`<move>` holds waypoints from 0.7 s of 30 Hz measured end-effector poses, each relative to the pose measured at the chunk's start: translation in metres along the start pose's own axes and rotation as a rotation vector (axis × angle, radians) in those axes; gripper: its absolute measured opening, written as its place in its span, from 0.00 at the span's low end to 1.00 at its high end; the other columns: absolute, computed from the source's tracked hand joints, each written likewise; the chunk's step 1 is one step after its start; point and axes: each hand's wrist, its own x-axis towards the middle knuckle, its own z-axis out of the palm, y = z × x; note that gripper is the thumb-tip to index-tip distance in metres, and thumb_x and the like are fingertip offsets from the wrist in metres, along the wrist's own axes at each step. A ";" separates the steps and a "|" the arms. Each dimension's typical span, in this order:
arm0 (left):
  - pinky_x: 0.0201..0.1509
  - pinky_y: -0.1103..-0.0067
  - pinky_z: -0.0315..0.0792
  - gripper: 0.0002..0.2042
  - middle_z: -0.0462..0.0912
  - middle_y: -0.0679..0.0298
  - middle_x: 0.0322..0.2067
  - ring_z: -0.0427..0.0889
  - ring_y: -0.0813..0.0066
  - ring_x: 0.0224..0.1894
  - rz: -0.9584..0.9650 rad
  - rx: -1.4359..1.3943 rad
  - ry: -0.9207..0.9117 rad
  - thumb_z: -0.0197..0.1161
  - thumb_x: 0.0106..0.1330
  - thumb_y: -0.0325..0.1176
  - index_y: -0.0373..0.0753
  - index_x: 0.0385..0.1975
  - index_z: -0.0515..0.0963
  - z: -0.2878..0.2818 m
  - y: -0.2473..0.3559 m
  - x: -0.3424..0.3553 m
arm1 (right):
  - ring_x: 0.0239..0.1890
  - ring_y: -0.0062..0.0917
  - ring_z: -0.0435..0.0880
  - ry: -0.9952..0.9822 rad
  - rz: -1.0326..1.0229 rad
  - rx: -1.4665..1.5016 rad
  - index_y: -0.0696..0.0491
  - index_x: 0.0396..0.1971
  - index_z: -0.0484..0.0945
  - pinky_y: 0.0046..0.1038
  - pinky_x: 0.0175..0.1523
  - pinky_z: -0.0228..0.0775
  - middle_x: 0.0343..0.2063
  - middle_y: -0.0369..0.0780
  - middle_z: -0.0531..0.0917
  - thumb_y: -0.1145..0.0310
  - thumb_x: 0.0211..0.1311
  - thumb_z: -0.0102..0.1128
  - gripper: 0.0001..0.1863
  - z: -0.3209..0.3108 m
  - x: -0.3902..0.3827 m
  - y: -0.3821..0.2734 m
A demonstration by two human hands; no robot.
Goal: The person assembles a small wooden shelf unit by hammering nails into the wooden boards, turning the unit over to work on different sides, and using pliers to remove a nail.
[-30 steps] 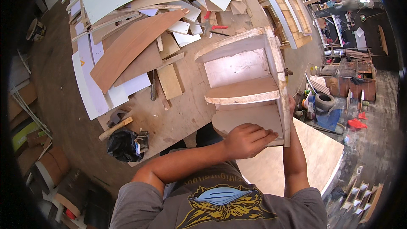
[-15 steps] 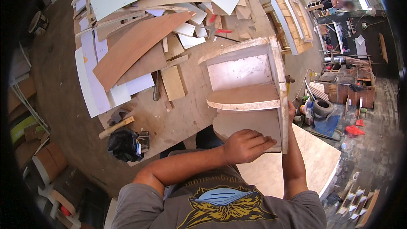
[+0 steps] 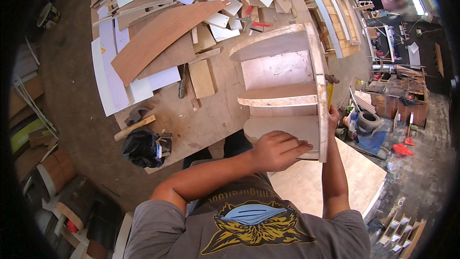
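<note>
A small wooden shelf unit [image 3: 280, 93] with rounded shelf fronts stands at the near right edge of the worktable, its long side board [image 3: 317, 72] facing right. My left hand [image 3: 280, 151] grips its nearest curved panel, fingers pressed together at the corner by the side board. Beyond that board, my right hand [image 3: 334, 113] is closed round a yellow-handled tool [image 3: 330, 95] with a dark head. The board hides part of this hand and tool.
Wood offcuts and white panels [image 3: 163, 43] pile up on the worktable [image 3: 225, 110]. Red-handled tools [image 3: 260, 24] lie beyond the shelf unit. A black plastic bag [image 3: 140, 147] sits at the near left corner. A pale board [image 3: 354, 177] lies below my right arm. Another person [image 3: 383, 1] is far right.
The whole view has shifted slightly, with the table sliding up and right in it. More of the yellow-handled tool shows beside the side board. My left hand keeps its place on the shelf unit.
</note>
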 end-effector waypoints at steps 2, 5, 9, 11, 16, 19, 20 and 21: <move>0.43 0.72 0.83 0.26 0.89 0.64 0.43 0.90 0.66 0.41 0.007 0.000 0.001 0.77 0.47 0.35 0.39 0.51 0.86 -0.013 0.005 -0.003 | 0.30 0.08 0.74 0.069 -0.063 0.022 0.58 0.51 0.88 0.17 0.35 0.65 0.32 0.28 0.85 0.65 0.77 0.65 0.13 0.012 -0.009 -0.015; 0.42 0.72 0.82 0.26 0.89 0.63 0.42 0.89 0.66 0.40 -0.089 -0.055 -0.004 0.79 0.49 0.39 0.38 0.50 0.86 -0.026 0.014 -0.008 | 0.33 0.09 0.75 0.049 -0.101 -0.032 0.59 0.51 0.87 0.19 0.37 0.66 0.34 0.29 0.85 0.66 0.77 0.65 0.13 0.014 -0.014 -0.019; 0.41 0.73 0.80 0.26 0.88 0.63 0.40 0.88 0.66 0.38 -0.051 0.045 0.044 0.80 0.50 0.43 0.38 0.48 0.86 -0.012 0.018 -0.006 | 0.35 0.12 0.79 0.011 -0.064 -0.018 0.58 0.51 0.87 0.19 0.41 0.72 0.35 0.31 0.85 0.64 0.77 0.66 0.14 0.001 -0.010 -0.014; 0.40 0.74 0.79 0.25 0.87 0.66 0.39 0.86 0.69 0.37 -0.046 0.062 0.053 0.78 0.51 0.42 0.39 0.50 0.85 0.000 0.017 -0.002 | 0.34 0.12 0.79 0.006 0.005 0.065 0.58 0.51 0.87 0.19 0.39 0.71 0.33 0.31 0.85 0.63 0.77 0.67 0.14 -0.001 -0.003 -0.009; 0.40 0.76 0.79 0.25 0.84 0.70 0.37 0.85 0.72 0.37 -0.029 0.110 0.092 0.74 0.52 0.39 0.42 0.53 0.84 0.028 0.012 0.005 | 0.31 0.12 0.77 0.029 0.041 0.092 0.58 0.50 0.88 0.19 0.38 0.70 0.31 0.30 0.84 0.62 0.76 0.67 0.15 0.002 -0.006 -0.014; 0.39 0.76 0.79 0.24 0.83 0.71 0.36 0.83 0.73 0.35 -0.008 0.129 0.099 0.72 0.52 0.37 0.43 0.52 0.85 0.036 0.009 0.006 | 0.31 0.12 0.76 0.021 0.027 0.081 0.58 0.50 0.88 0.19 0.38 0.69 0.30 0.30 0.84 0.62 0.77 0.67 0.15 -0.007 -0.006 -0.006; 0.38 0.76 0.78 0.23 0.83 0.71 0.36 0.83 0.74 0.34 -0.006 0.131 0.110 0.72 0.52 0.36 0.43 0.51 0.85 0.038 0.008 0.006 | 0.31 0.12 0.76 0.018 0.021 0.075 0.58 0.50 0.88 0.19 0.37 0.69 0.30 0.30 0.84 0.62 0.77 0.67 0.15 -0.009 -0.003 -0.004; 0.37 0.76 0.78 0.23 0.83 0.71 0.35 0.83 0.74 0.33 -0.005 0.130 0.118 0.71 0.52 0.35 0.43 0.51 0.85 0.039 0.008 0.007 | 0.31 0.12 0.76 0.015 0.022 0.070 0.58 0.50 0.88 0.19 0.37 0.69 0.30 0.30 0.84 0.62 0.77 0.67 0.15 -0.011 -0.004 -0.001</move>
